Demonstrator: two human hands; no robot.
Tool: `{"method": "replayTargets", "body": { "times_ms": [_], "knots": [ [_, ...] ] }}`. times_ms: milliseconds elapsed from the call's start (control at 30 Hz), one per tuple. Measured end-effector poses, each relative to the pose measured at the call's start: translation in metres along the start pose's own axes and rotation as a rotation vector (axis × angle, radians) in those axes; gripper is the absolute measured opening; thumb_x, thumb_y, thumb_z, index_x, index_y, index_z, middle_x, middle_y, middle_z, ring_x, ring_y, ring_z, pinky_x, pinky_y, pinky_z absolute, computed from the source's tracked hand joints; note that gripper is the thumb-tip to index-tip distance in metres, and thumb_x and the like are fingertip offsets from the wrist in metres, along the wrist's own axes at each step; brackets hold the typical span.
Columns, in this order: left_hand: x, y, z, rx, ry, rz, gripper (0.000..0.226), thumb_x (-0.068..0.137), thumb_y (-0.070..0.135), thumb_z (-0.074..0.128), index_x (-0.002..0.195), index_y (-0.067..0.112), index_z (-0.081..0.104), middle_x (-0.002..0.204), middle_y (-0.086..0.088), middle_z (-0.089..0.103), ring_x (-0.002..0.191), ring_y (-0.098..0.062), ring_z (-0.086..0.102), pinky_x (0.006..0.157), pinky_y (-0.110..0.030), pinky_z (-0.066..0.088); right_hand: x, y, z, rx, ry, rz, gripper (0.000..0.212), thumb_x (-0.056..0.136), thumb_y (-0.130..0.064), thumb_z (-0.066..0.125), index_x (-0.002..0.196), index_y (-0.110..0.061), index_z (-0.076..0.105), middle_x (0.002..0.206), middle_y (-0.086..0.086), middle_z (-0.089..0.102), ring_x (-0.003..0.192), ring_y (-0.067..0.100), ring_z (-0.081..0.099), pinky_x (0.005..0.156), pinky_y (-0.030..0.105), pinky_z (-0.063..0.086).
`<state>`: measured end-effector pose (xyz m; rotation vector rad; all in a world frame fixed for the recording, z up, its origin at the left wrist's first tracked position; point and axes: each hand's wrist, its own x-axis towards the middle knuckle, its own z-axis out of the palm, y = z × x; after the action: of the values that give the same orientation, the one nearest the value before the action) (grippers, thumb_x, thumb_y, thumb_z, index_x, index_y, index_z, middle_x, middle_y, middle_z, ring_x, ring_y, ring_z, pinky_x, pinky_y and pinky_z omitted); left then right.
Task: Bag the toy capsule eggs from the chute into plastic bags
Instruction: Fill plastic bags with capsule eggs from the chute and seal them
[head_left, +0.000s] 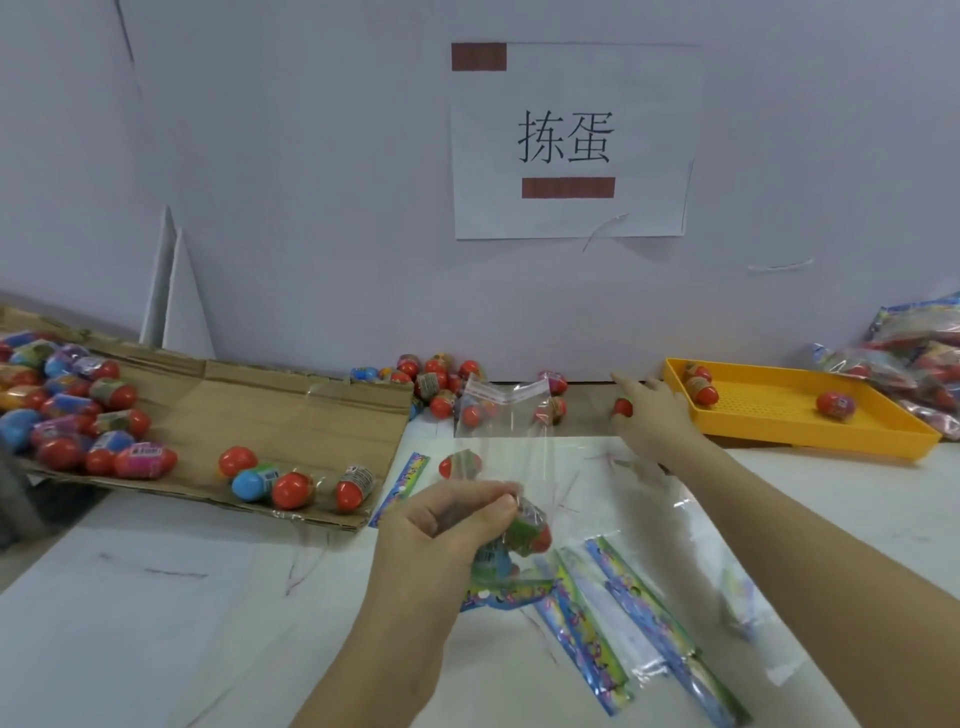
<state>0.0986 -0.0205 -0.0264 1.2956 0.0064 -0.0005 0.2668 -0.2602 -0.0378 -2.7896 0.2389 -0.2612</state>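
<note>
My left hand (449, 519) grips a clear plastic bag (501, 421) low down, its open mouth standing up above the hand. Through the plastic near my fingers shows a capsule egg (530, 530) with a red end inside the bag. My right hand (652, 410) reaches far forward and curls around a red capsule egg (622, 408) near the wall. Several capsule eggs (434, 382) lie in a heap against the wall. The cardboard chute (291, 410) at left carries many more eggs (67, 410).
An orange tray (779, 410) at right holds three eggs. Filled bags (914, 358) pile up at the far right. Flat empty bags with coloured header strips (623, 597) lie on the white table in front of me. A paper sign (569, 140) hangs on the wall.
</note>
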Motion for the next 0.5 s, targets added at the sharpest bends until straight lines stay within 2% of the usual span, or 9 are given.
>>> {"method": "replayTargets", "body": {
  "times_ms": [67,133,200,267,367,433,500],
  "knots": [
    [0.001,-0.001,-0.001,-0.025,-0.012,-0.001,0.01,0.064,0.014,0.074,0.069,0.02,0.08,0.081,-0.003,0.077,0.074,-0.018,0.074,0.066,-0.037,0.06,0.01,0.001,0.005,-0.152,-0.051,0.0,0.051,0.1,-0.04,0.037,0.149,-0.036,0.023,0.156,0.009,0.023,0.139,0.036,0.023,0.107,0.05,0.03],
    [0.003,-0.001,-0.003,-0.045,-0.048,0.002,0.027,0.054,0.019,0.076,0.081,0.018,0.08,0.088,-0.001,0.078,0.081,-0.016,0.074,0.069,-0.039,0.061,0.015,0.0,0.008,-0.24,-0.054,0.01,0.042,0.099,-0.041,0.04,0.14,-0.033,0.041,0.145,0.009,0.039,0.129,0.033,0.037,0.102,0.048,0.034],
    [0.003,0.0,-0.004,-0.057,-0.079,-0.009,0.049,0.05,0.021,0.078,0.099,0.02,0.076,0.093,-0.001,0.077,0.085,-0.012,0.074,0.061,-0.031,0.061,0.013,-0.002,0.012,-0.224,0.061,0.009,0.032,0.098,-0.029,0.046,0.129,-0.024,0.052,0.129,0.011,0.049,0.114,0.03,0.049,0.096,0.043,0.042],
    [0.004,0.0,-0.004,-0.063,-0.08,-0.013,0.06,0.047,0.023,0.079,0.107,0.021,0.072,0.093,0.0,0.077,0.084,-0.01,0.074,0.055,-0.025,0.058,0.005,-0.007,0.012,0.034,0.245,-0.027,0.03,0.097,-0.015,0.05,0.127,-0.019,0.052,0.121,0.014,0.05,0.101,0.025,0.051,0.088,0.034,0.048],
    [0.004,-0.002,-0.004,-0.033,-0.063,-0.02,0.073,0.04,0.031,0.082,0.111,0.028,0.068,0.094,0.005,0.077,0.087,-0.011,0.073,0.061,-0.031,0.061,-0.022,-0.029,-0.004,0.588,0.391,-0.163,0.031,0.097,-0.015,0.052,0.127,-0.02,0.048,0.116,0.008,0.048,0.088,0.008,0.05,0.076,0.009,0.041],
    [0.003,-0.001,-0.003,-0.01,-0.046,-0.021,0.076,0.037,0.037,0.083,0.112,0.035,0.067,0.096,0.007,0.077,0.091,-0.014,0.073,0.074,-0.041,0.061,-0.048,-0.049,-0.023,0.899,0.41,-0.257,0.027,0.096,-0.019,0.056,0.12,-0.022,0.045,0.111,0.004,0.054,0.09,0.007,0.058,0.078,0.014,0.049],
    [0.002,-0.002,-0.002,-0.003,-0.025,-0.019,0.078,0.036,0.039,0.084,0.112,0.037,0.067,0.097,0.008,0.076,0.094,-0.014,0.072,0.084,-0.045,0.058,-0.08,-0.066,-0.049,1.175,0.394,-0.378,0.02,0.092,-0.025,0.061,0.109,-0.023,0.049,0.104,0.004,0.061,0.088,0.017,0.067,0.075,0.024,0.056]
  ]
}}
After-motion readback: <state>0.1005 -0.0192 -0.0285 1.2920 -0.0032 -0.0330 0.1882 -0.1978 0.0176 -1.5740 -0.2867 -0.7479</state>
